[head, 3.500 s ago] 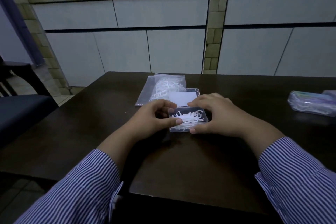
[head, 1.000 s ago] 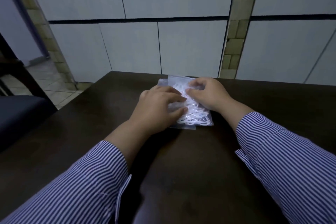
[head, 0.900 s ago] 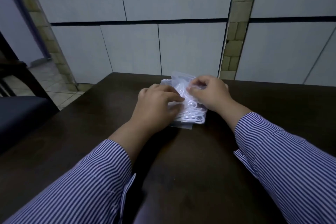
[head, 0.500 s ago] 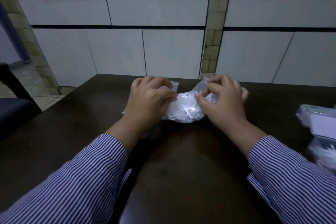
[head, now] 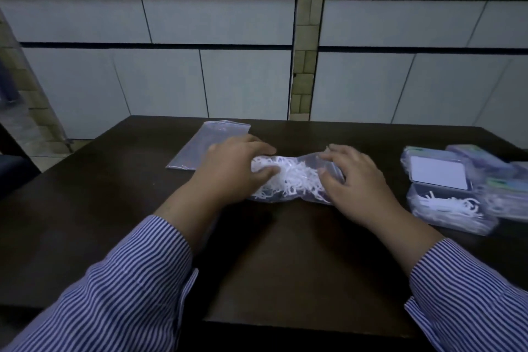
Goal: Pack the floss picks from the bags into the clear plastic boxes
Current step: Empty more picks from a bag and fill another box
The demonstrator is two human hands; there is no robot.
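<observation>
While my left hand (head: 228,171) and right hand (head: 353,180) grip the ends of the bag of floss picks (head: 291,180) at the table's (head: 85,223) middle, I should open its right end gently, mouth held level, near the clear boxes (head: 445,194) by the right edge.

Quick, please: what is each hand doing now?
Left hand: grips the left end of the bag of picks.
Right hand: grips its right end.
</observation>
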